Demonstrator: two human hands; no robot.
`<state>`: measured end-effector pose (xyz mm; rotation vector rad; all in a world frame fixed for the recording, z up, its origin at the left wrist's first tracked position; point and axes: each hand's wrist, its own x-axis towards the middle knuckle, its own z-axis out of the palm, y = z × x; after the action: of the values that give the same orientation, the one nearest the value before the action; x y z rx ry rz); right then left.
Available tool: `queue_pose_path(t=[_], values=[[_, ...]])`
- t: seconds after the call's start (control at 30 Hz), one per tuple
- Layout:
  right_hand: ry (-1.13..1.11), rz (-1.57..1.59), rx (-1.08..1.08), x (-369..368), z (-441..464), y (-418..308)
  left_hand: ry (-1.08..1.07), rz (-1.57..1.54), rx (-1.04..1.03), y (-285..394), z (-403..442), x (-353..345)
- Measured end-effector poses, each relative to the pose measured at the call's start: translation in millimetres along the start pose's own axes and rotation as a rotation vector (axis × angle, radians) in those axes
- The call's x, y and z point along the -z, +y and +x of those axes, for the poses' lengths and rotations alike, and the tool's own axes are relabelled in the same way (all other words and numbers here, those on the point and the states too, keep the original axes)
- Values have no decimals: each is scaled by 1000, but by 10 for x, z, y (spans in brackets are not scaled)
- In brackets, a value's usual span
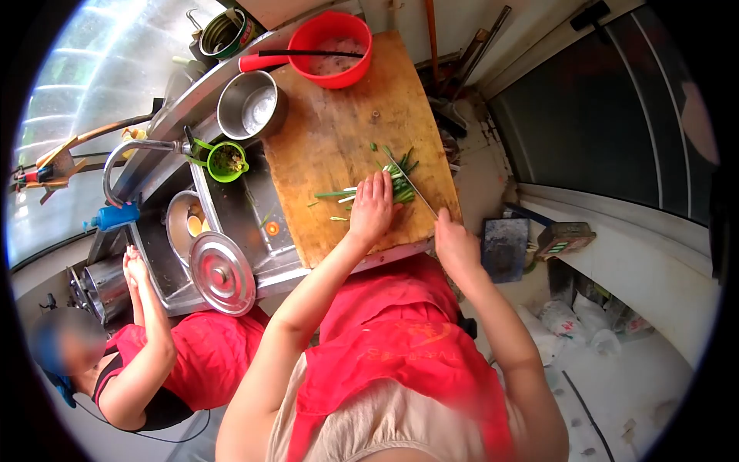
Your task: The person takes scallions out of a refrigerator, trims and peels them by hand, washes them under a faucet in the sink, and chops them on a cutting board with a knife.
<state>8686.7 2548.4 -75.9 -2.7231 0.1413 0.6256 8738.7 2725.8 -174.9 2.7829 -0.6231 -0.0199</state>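
My left hand (373, 206) presses down on a bunch of scallions (402, 189) on a wooden cutting board (323, 138), fingers close together over the stalks. White and green stalk ends stick out on its left. In my right hand (456, 245) is the handle of a knife (416, 189). Its thin blade slants up and left across the scallions, to the right of my left fingers. A few cut green pieces lie beyond the blade and to the left of the bunch.
A red basin (331, 73) with a red-handled tool across it and a metal pot (248, 108) stand at the board's far side. Left are a green strainer (227, 162), a sink and a metal lid (222, 275). A co-worker (185, 358) in a red apron stands at left.
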Motion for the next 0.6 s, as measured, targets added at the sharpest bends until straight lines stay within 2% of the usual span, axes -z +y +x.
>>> queue_pose_path(t=[0.2,0.3,0.4,0.5,0.6], values=[[117,48,127,-90,287,-99,-11,8,-48,-28,-156,-37],[116,101,55,104,200,-34,-13,-25,-89,-104,-308,-60],[232,49,26,90,296,179,-3,-32,-131,-124,-385,-47],[155,-50,-9,11,257,197,42,-68,-122,-112,-375,-49],[155,-19,63,-45,182,97,84,-102,-76,-59,-271,-48]])
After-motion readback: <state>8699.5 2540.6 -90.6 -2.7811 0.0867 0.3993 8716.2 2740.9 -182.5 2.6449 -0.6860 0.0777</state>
